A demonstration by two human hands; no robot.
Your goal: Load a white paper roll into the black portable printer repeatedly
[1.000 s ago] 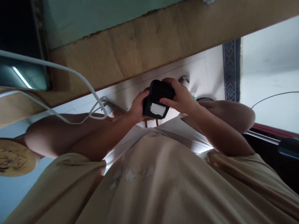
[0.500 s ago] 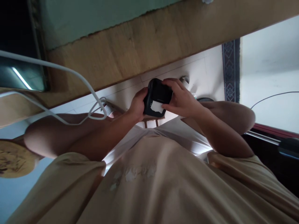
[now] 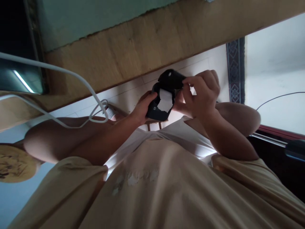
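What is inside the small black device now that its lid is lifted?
Inside the black device, under the raised lid, sits a white paper roll. The fingers of both hands cover its sides, so anything deeper is hidden.

white cable (image 3: 71, 74) cut off at left edge, left hand (image 3: 142, 108) palm hidden

Single head-worn view, looking steeply down the wearer's own shirt front (image 3: 152, 184), which fills the lower frame at close range. Beyond the shirt front lie a wooden ledge (image 3: 147, 44) and pale floor tiles (image 3: 209, 63), with no second view to share them.
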